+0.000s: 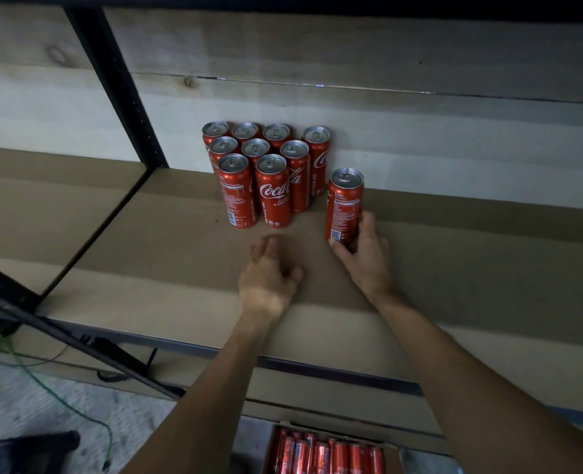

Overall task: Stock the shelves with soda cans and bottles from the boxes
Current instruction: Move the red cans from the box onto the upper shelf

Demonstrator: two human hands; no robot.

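Soda can (344,200): a slim red can stood upright on the shelf (146,234), just right of the stocked group and apart from it, with a gap between.
Right hand (368,251): it grasped this can low on its body, thumb on the near left side and fingers wrapped round the right.
Left hand (269,271): it hovered over the bare board in front of the group, fingers loosely curled and holding nothing; slightly blurred.
Stocked group (266,165): nine matching cans stood upright in tight rows against the wooden back wall (385,131), four at the back, three in the middle and two in front.
How it likely handled: probably full, so fairly heavy for its width; stiff along its length, though the thin wall would dent under a hard squeeze. The smooth printed metal looked slippery, and the tall, narrow shape seemed easy to tip.
Where to hold: round the mid-body seemed safest for lifting; the low grip suited sliding it along the board.
Box (393,455): an open cardboard carton sat below the shelf edge at the bottom of the view.
Box contents (320,455): more red cans were packed side by side; the count could not be told.
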